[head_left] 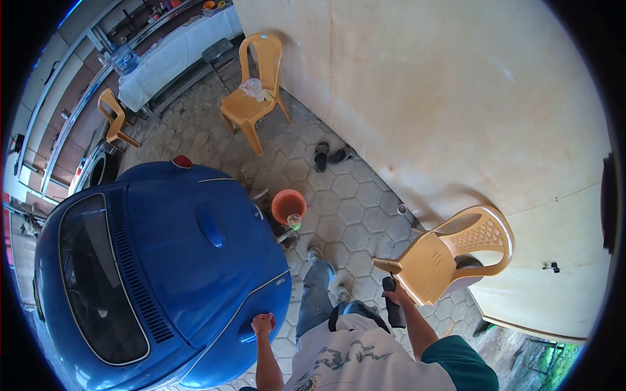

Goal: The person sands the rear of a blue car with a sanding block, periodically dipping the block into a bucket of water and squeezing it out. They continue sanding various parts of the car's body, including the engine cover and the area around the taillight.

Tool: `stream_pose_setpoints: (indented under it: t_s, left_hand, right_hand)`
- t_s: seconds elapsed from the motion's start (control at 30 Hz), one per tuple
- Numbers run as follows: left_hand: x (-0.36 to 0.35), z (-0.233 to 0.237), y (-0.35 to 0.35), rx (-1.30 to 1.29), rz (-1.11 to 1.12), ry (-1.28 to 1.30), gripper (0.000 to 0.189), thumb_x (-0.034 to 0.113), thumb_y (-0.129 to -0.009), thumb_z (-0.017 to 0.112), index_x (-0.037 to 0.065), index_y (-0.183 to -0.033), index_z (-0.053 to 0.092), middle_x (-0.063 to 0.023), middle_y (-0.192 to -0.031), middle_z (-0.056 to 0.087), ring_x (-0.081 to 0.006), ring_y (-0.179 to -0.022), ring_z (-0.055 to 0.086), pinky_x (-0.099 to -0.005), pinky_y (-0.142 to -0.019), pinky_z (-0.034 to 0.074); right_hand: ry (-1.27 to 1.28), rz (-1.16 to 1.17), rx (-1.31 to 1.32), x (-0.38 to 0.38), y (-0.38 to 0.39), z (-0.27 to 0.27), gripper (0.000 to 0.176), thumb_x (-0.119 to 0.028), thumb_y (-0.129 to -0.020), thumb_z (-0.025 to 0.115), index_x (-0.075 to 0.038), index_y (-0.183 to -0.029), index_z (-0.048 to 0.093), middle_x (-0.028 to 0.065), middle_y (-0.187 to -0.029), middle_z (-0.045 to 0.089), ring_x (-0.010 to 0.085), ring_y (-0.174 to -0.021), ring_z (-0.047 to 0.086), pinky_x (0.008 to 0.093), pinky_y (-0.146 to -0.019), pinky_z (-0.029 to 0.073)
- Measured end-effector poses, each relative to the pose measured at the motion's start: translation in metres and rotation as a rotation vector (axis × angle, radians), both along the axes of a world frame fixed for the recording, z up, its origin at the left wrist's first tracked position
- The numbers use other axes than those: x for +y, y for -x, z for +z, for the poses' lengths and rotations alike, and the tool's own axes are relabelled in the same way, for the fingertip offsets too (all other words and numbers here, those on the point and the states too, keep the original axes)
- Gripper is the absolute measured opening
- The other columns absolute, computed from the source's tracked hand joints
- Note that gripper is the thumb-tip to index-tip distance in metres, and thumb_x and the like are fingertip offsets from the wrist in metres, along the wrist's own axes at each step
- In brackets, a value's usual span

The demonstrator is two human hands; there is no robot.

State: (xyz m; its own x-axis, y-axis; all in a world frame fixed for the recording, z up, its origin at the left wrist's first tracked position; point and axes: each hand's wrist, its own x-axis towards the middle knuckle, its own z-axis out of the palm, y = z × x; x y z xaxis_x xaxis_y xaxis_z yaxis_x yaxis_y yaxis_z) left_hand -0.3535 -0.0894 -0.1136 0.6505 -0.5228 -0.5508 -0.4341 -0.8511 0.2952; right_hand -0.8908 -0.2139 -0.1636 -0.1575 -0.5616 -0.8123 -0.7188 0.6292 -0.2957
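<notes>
A round blue metal car [182, 260] blocks the left, a tan plastic armchair [427, 260] the right. There's room between, over gray stone floor [345, 212].

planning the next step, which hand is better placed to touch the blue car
Probably the left hand: it appears close to the blue car, though contact is unclear. The right hand is farther from it, near the tan chair, and already holds a dark object.

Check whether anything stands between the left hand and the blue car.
Nothing visible does. The left hand appears directly over the blue car, at its rounded fender; whether they touch is unclear.
</notes>
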Motion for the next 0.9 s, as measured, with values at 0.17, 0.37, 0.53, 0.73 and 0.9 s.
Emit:
stream_pose_setpoints:
  t_s: [0.17,0.37,0.53,0.73,0.9]
  left_hand:
    - [-0.050,-0.095,-0.021,-0.022,-0.146,0.009,0.039,0.047,-0.083,0.076,0.007,-0.081,0.079,-0.0221,-0.086,0.075,-0.0420,-0.086,0.073,-0.0490,-0.081,0.057]
    - [-0.182,-0.179,0.002,0.077,-0.054,0.092,0.038,0.047,-0.085,0.073,0.009,-0.088,0.077,-0.0203,-0.087,0.075,-0.0416,-0.085,0.073,-0.0483,-0.080,0.055]
    - [-0.300,-0.276,0.019,0.204,-0.012,0.195,0.036,0.046,-0.091,0.068,0.012,-0.098,0.076,-0.0165,-0.086,0.075,-0.0392,-0.086,0.073,-0.0463,-0.079,0.055]
    - [-0.413,-0.416,0.001,0.111,-0.010,0.483,0.026,0.030,-0.097,0.068,0.005,-0.103,0.074,-0.0142,-0.087,0.074,-0.0282,-0.081,0.073,-0.0401,-0.078,0.056]
    - [-0.510,-0.518,-0.049,0.153,-0.122,0.442,0.031,0.031,-0.099,0.061,0.006,-0.111,0.075,-0.0148,-0.104,0.076,-0.0287,-0.101,0.073,-0.0387,-0.091,0.053]
  right_hand:
    - [0.141,0.074,-0.041,-0.111,-0.041,0.021,0.118,-0.037,-0.069,0.086,-0.015,-0.163,0.020,0.0297,-0.137,0.061,0.0466,-0.123,0.062,0.0496,-0.104,0.050]
    - [0.191,0.027,-0.123,-0.235,-0.104,-0.031,0.120,-0.038,-0.074,0.081,-0.011,-0.164,0.007,0.0320,-0.120,0.068,0.0462,-0.108,0.070,0.0464,-0.097,0.053]
    - [0.150,0.387,-0.162,-0.346,-0.191,-0.164,0.115,-0.039,-0.073,0.080,-0.007,-0.162,0.015,0.0306,-0.116,0.070,0.0441,-0.108,0.070,0.0456,-0.096,0.053]
    - [0.132,0.675,-0.202,-0.446,-0.302,-0.335,0.094,-0.041,-0.074,0.078,-0.006,-0.152,0.040,0.0253,-0.112,0.073,0.0409,-0.107,0.070,0.0467,-0.092,0.054]
    - [0.264,0.787,-0.402,-0.510,-0.369,-0.453,0.090,-0.037,-0.071,0.077,-0.005,-0.148,0.045,0.0241,-0.111,0.073,0.0404,-0.106,0.070,0.0457,-0.091,0.055]
